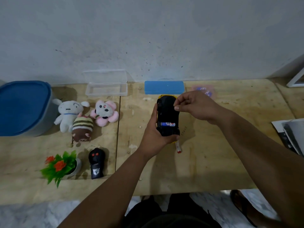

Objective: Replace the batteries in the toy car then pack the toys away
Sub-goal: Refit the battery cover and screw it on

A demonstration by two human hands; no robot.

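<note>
Two bare hands over the wooden table (213,162). The left hand (153,129) grips one toy car (167,116), held upside down just above the table, black underside up, yellow body showing at the far end and under the palm. Fingers curl round the car's left flank, thumb at its near end.

One battery (167,124) lies crosswise in the open compartment near the car's near end, blue and white label up. A second small cylinder (178,147) with a red tip lies on the table just below the left hand's fingers; it may be a battery, cannot tell.

The right hand (197,106) is at the car's far right edge, thumb and forefinger pinched together. Whether something tiny is between them, cannot tell.

Left of the left hand, well apart: three plush toys in a cluster, one white (69,114), one pink flower-shaped (105,112), one striped brown (82,129). Nearer the viewer than those: one black remote control (96,163) and one small potted plant (60,167) with orange flowers.

Far left: one blue-lidded tub (23,107). Beyond the hands, along the wall: one clear plastic case (107,86) standing open, one blue box (164,87) just past the car. Beyond the right hand: one pinkish flat item (205,91), blurred. Far right: papers (289,134).
</note>
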